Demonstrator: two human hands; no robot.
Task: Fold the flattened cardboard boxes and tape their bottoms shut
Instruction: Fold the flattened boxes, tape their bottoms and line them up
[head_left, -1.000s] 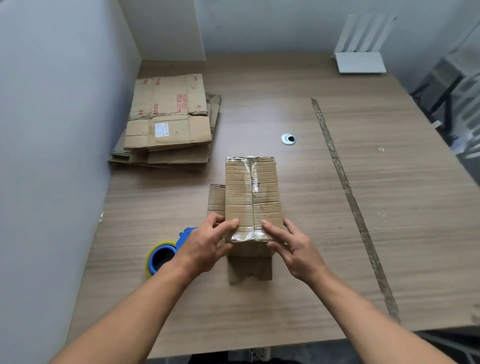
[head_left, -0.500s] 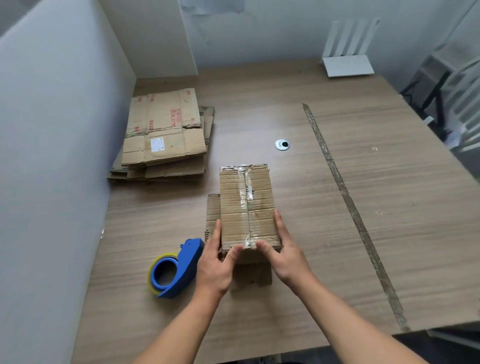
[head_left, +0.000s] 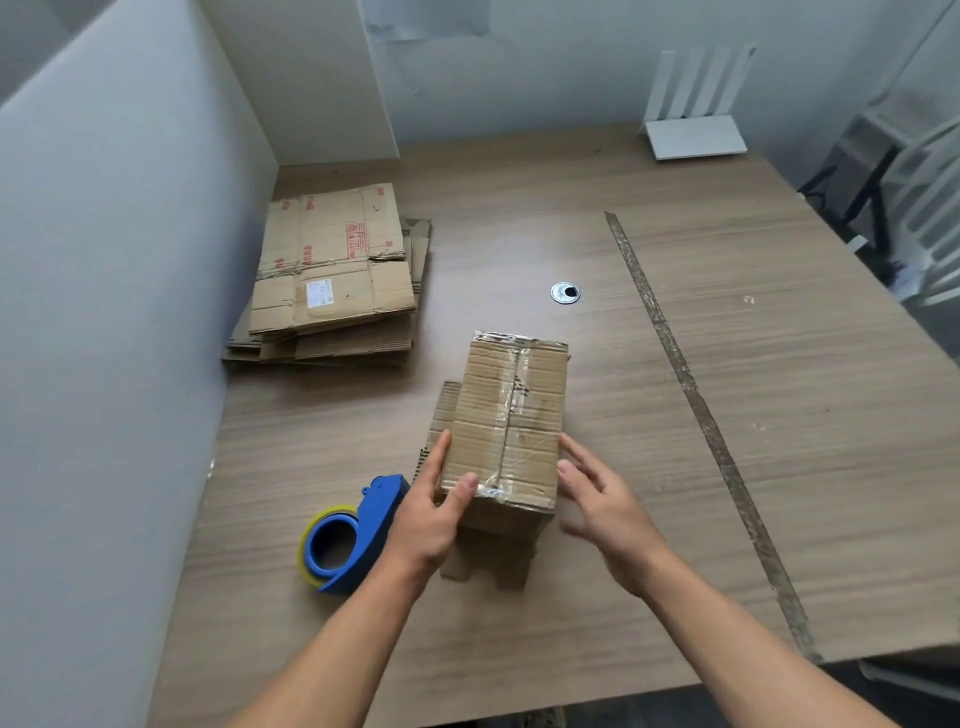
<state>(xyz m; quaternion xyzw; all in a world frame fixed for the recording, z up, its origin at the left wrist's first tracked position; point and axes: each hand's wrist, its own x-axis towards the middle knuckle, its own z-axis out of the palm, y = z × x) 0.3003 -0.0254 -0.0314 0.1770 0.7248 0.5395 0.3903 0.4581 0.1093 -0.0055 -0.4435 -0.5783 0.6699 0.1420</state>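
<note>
Evidently the box (head_left: 511, 421) stands bottom-up on the table (head_left: 675, 519), probably so its taped seam can be pressed flat. The left hand (head_left: 431, 519) grips its 7 o'clock corner, thumb on top. The right hand (head_left: 608, 504), fingers spread wide, holds nothing at 4 o'clock. The tape dispenser (head_left: 353, 535) lies at 8 o'clock.

Place: office-type workroom, in use for packing.
Furniture: large wood-look table (head_left: 779, 467) with a round cable hole (head_left: 565, 293) set in its top.
Enclosure: grey partition (head_left: 104, 312) along the table's left edge; bare white wall (head_left: 545, 67) behind.
Equipment: white router (head_left: 693, 111) with upright antennas at the far right corner.
Packing signs: stack of flat boxes (head_left: 332, 270), one taped box (head_left: 511, 415), blue tape dispenser (head_left: 353, 535) — plus a long tape strip (head_left: 691, 395) stuck across the tabletop.
Right margin: furniture frames (head_left: 883, 171) — blurred, kind not determinable.
</note>
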